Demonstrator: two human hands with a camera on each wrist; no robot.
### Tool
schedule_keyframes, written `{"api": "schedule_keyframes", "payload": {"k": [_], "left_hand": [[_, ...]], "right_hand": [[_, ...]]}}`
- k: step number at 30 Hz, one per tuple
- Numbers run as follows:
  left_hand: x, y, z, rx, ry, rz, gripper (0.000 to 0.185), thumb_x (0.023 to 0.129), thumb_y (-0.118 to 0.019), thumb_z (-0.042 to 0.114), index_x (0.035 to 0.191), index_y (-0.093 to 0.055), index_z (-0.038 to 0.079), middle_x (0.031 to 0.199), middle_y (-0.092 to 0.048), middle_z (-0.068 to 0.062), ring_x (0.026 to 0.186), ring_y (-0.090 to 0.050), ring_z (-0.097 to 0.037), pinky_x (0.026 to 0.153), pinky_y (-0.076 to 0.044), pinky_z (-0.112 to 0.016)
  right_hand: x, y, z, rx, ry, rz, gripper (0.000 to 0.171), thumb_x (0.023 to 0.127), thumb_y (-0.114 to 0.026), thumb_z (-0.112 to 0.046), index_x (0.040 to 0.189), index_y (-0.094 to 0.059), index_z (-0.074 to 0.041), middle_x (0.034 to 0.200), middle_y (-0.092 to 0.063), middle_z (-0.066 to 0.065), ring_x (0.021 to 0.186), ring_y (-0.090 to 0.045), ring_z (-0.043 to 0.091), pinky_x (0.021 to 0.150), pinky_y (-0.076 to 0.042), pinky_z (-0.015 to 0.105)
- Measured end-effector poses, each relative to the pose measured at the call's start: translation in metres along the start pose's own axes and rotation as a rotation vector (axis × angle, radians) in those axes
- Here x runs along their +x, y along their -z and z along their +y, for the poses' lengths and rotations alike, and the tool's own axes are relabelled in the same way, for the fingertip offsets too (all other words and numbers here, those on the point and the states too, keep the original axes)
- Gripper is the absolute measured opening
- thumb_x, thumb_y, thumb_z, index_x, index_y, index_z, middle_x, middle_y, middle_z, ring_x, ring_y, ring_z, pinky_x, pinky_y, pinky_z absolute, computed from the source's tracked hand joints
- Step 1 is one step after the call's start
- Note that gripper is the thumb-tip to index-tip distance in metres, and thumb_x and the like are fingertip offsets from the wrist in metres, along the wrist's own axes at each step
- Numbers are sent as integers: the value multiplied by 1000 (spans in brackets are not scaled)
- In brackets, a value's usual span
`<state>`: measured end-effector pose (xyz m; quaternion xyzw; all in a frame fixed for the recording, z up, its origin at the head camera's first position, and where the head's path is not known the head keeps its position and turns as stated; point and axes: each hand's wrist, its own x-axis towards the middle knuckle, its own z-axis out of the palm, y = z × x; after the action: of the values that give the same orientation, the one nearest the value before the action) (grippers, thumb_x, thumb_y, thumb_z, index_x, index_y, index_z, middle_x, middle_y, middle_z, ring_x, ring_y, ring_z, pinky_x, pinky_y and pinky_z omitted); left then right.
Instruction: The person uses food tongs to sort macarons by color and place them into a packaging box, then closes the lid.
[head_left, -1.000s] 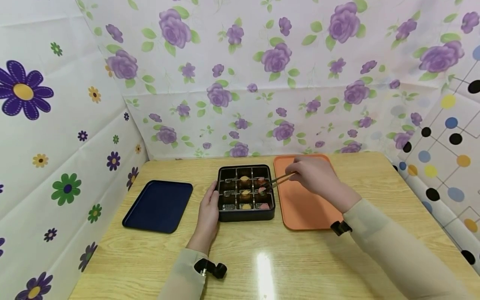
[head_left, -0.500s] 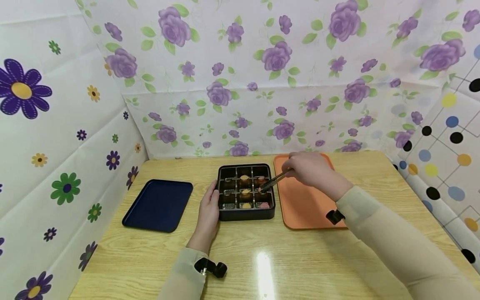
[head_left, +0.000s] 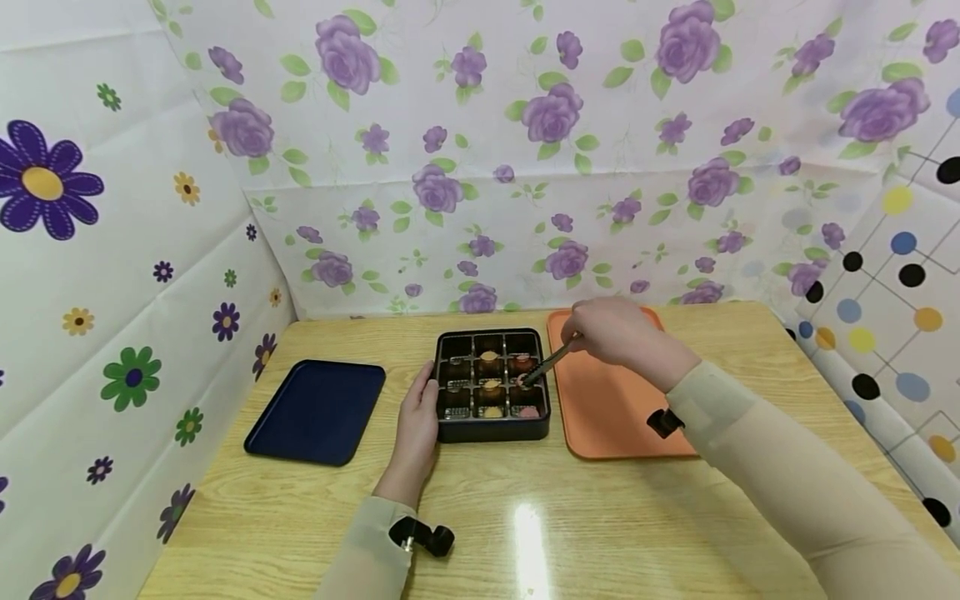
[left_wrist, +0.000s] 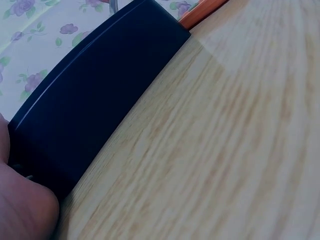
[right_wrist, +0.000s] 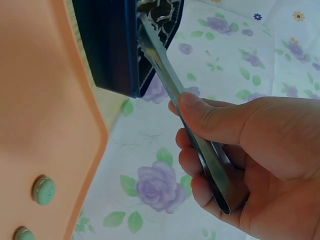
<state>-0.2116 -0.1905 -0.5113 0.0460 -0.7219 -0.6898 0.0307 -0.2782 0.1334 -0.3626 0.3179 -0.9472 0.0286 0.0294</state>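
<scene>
In the head view, a dark divided box stands mid-table. Yellow macarons sit down its middle column and pink macarons down its right column. Clear plastic liner shows in the left column. My left hand rests along the box's left wall, fingers fairly straight against it. Metal tongs are held between the thumb and fingers of my right hand, angled down into the box. Their tips reach a pink macaron in the middle compartment of the right column; how firmly they pinch it cannot be told.
An orange tray lies right of the box, under my right arm. Green macarons on it show in the right wrist view. A dark blue tray lies at the left. Patterned cloth hangs behind the table.
The tongs closed up and dipped at the middle-right compartment, and my right hand shifted slightly left and up. My left hand and the box stayed in place.
</scene>
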Motion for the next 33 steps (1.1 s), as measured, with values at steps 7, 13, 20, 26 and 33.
{"api": "schedule_keyframes", "payload": {"k": [7,13,20,26,33], "left_hand": [[-1,-1,1,3,1,-3,56,123,-40,35,176,-33,19,181,-24,-4,167,-20,-32,134,-20,-57],[0,-1,-1,9,3,-2,54,123,-38,32,176,-33,20,182,-23,-5,167,-20,-33,134,-19,-59],[0,-1,-2,6,-3,1,54,124,-37,31,176,-32,19,182,-23,-5,167,-19,-33,134,-18,-58],[0,-1,-1,15,-10,2,54,124,-36,32,176,-32,18,182,-23,-5,167,-19,-33,134,-19,-58],[0,-1,0,14,-14,1,55,124,-36,32,176,-31,18,182,-23,-5,167,-19,-33,134,-19,-58]], "right_hand": [[1,5,-3,-20,3,-30,8,95,-91,-21,102,-89,-22,92,-72,-4,80,-68,18,69,-60,41],[3,5,-2,-15,16,-41,6,95,-90,-20,101,-89,-22,91,-72,-4,81,-69,19,69,-60,41],[14,9,-2,-50,38,-91,3,95,-90,-22,94,-89,-24,91,-78,-6,81,-72,19,68,-61,39],[22,13,-4,-67,52,-118,7,94,-91,-24,89,-87,-26,89,-76,-8,80,-70,19,73,-61,41],[24,13,-3,-77,58,-99,8,94,-92,-24,88,-87,-27,89,-77,-9,79,-70,18,72,-61,40]]}}
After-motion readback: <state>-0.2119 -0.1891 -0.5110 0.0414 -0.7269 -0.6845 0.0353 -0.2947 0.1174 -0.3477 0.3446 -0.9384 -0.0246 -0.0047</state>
